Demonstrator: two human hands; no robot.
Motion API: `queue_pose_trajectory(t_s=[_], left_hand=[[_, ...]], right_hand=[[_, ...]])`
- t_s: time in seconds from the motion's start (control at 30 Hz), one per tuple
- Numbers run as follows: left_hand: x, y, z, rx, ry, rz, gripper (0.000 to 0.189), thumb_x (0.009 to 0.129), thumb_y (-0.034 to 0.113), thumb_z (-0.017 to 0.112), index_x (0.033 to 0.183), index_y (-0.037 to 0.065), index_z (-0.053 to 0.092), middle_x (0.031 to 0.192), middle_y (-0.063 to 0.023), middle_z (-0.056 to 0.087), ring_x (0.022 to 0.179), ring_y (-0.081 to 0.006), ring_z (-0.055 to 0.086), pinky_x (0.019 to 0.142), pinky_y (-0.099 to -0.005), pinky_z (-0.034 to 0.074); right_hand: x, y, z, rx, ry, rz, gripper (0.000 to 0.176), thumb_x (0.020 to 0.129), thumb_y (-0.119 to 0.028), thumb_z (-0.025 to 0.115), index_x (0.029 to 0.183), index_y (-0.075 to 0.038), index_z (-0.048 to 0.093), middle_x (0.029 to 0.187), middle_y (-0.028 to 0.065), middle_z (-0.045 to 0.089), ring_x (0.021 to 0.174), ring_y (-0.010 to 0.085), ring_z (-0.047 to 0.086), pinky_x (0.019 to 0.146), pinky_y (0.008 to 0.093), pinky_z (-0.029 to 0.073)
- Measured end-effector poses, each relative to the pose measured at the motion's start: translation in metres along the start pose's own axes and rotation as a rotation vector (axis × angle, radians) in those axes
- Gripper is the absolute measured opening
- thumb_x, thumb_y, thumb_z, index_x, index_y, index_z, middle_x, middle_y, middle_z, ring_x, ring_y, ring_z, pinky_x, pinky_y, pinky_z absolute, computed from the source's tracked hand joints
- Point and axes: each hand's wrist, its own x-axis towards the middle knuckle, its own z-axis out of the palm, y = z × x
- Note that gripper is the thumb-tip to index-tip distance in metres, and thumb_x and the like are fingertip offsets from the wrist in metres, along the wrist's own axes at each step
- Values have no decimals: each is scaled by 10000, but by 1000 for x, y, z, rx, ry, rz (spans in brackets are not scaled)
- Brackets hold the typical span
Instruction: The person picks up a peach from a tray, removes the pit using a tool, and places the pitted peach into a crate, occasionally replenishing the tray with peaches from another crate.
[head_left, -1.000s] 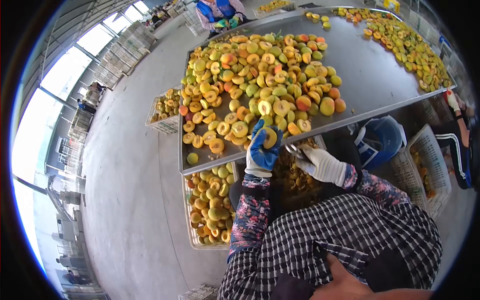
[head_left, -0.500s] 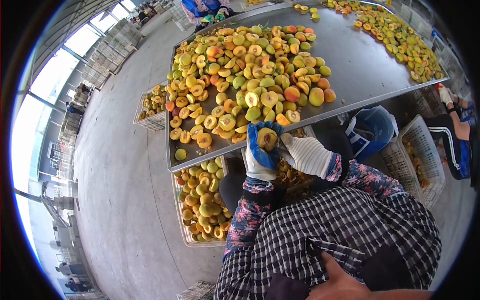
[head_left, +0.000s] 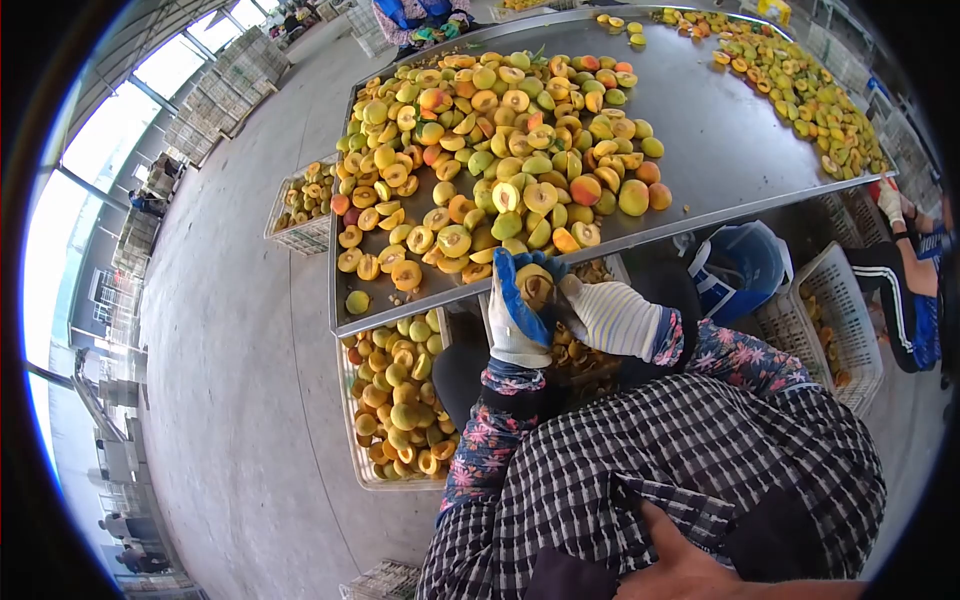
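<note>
Peach half (head_left: 535, 284): held cut face up just below the near edge of the steel table (head_left: 720, 130), in front of the person's chest. Left hand (head_left: 518, 318), blue-and-white glove: fingers (head_left: 506, 276) curled closed around the fruit, cupping it from the left. Right hand (head_left: 612, 318), white striped glove: fingers (head_left: 572, 291) bunched together, tips touching the fruit's right side; whether they grip anything cannot be told. Pile of halved peaches (head_left: 500, 150) covers the table. Crate (head_left: 349, 410) of fruit stands below left.
</note>
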Motion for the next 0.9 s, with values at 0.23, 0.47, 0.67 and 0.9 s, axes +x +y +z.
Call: queue_pose_trajectory(t_s=[0.23, 0.47, 0.67, 0.9], left_hand=[[8, 3, -23, 302, -73, 23, 370, 1031, 365, 487, 1063, 3, 558, 970, -119, 643, 902, -246, 649, 856, -368, 545], [-1, 3, -19, 516, -105, 145, 464, 1053, 408, 405, 1077, -22, 579, 906, -111, 683, 814, -219, 667, 794, -319, 547], [5, 0, -23, 551, -12, 187, 568, 1022, 520, 409, 1014, -18, 591, 873, -112, 684, 766, -223, 660, 733, -321, 540], [5, 7, -11, 316, 132, -19, 533, 998, 509, 483, 966, -13, 593, 839, -130, 664, 755, -272, 661, 706, -366, 553]], right_hand=[[1, 5, 3, 526, -223, 158, 319, 1056, -281, 401, 1194, -25, 534, 1080, 146, 612, 1020, 263, 579, 880, 320, 485], [3, 13, 14, 803, -351, 222, 376, 1074, -317, 345, 1232, -37, 539, 1173, 76, 596, 1126, 212, 554, 980, 280, 462], [7, 25, 47, 889, -303, 259, 335, 1074, -294, 348, 1198, -48, 539, 1102, 120, 606, 1053, 223, 569, 882, 311, 486], [10, 27, 39, 850, -334, 253, 375, 1068, -352, 351, 1174, -58, 558, 932, 71, 621, 844, 228, 594, 777, 323, 501]])
